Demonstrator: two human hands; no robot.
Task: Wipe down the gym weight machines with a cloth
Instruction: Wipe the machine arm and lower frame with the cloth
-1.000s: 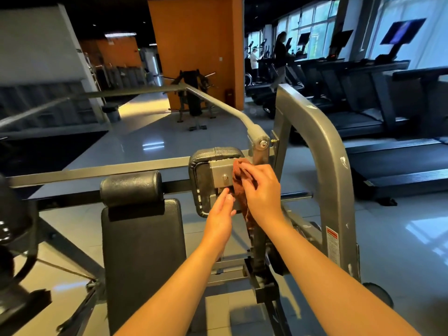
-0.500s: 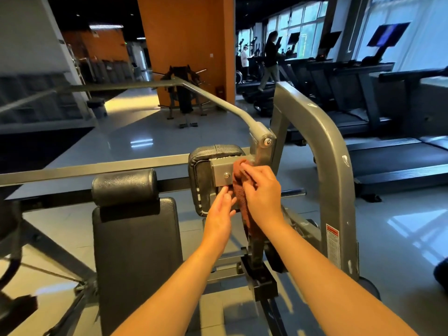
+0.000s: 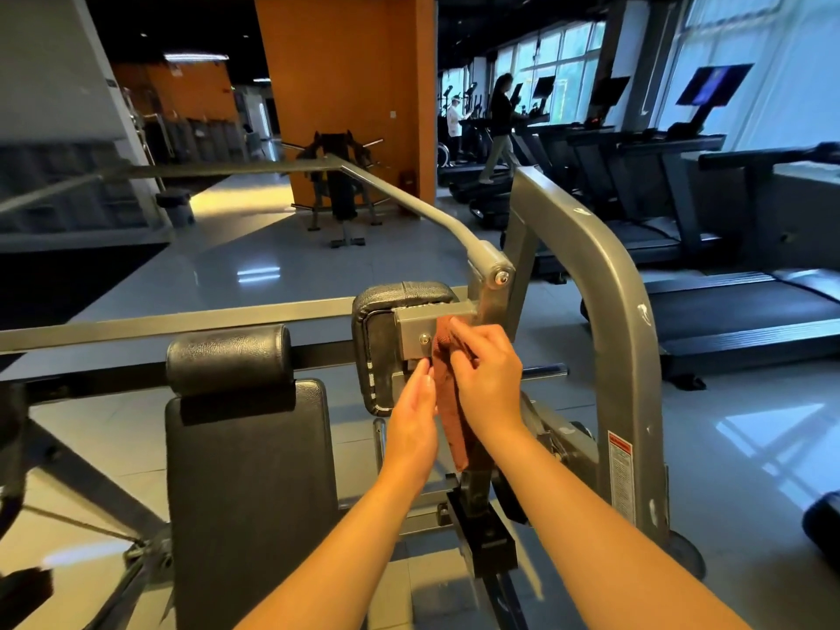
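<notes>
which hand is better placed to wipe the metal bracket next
Right, probably: the right hand grips the brown cloth just beside the metal bracket, while the left hand holds nothing, its fingers straight.

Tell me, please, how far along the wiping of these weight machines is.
Done: no surface shows clearly as wiped, so I cannot tell. In hand: the right hand holds the brown cloth against the metal bracket on the small pad, the left hand beside it. Left: probably the backrest, the curved grey frame and the machine by the orange wall.
</notes>
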